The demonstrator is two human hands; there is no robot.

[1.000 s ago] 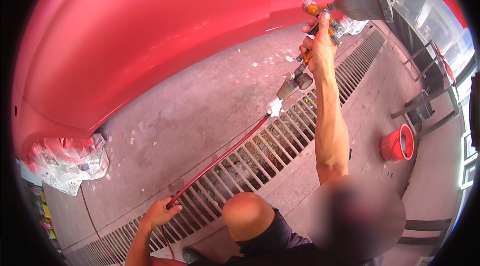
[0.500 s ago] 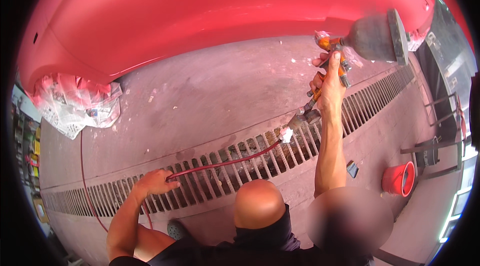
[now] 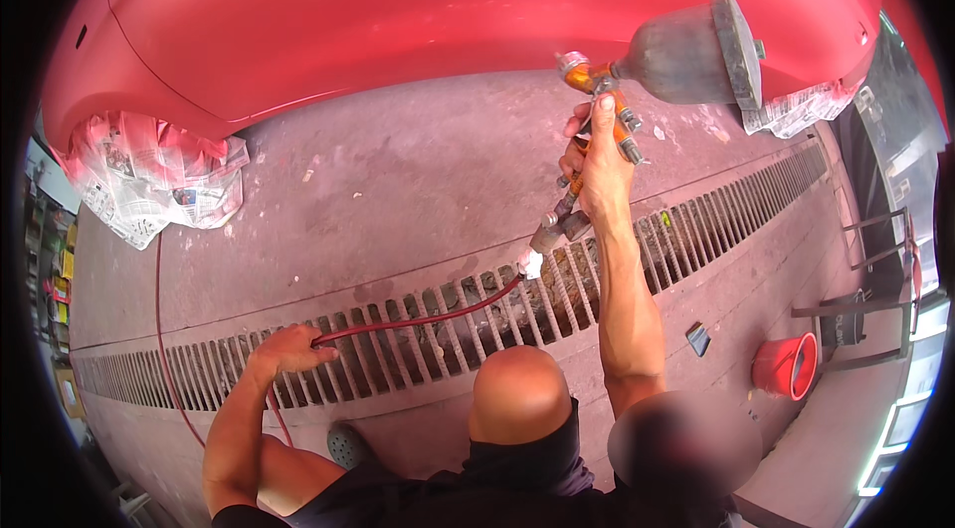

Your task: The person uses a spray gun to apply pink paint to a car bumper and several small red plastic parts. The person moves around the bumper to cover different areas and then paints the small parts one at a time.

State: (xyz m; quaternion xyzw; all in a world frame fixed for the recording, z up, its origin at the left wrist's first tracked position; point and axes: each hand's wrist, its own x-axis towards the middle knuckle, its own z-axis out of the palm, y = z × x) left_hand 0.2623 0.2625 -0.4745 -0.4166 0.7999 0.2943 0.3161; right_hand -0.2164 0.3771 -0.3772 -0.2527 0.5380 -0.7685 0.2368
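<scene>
My right hand [image 3: 605,165] is wrapped round the handle of a paint spray gun [image 3: 589,79] with orange metal parts. Its large grey paint cup [image 3: 681,56] lies on its side toward the right. The gun's nozzle points left, close to the lower side of a red car body [image 3: 418,21]. From the handle's lower end, a dark red air hose [image 3: 428,321] runs down-left to my left hand [image 3: 295,349], whose fingers close round it above the floor grate. Some right-hand fingers are hidden behind the handle.
Newspaper and plastic masking [image 3: 159,180] covers the wheel at left, with more newspaper [image 3: 801,110] at right. A long drain grate [image 3: 358,354] crosses the floor. A red bucket [image 3: 786,366], a small flat tool [image 3: 698,339] and a metal stand [image 3: 865,309] are at right.
My right hand has carried the spray gun left along the car, and the cup has come up slightly. My left hand has shifted a little left and up with the hose.
</scene>
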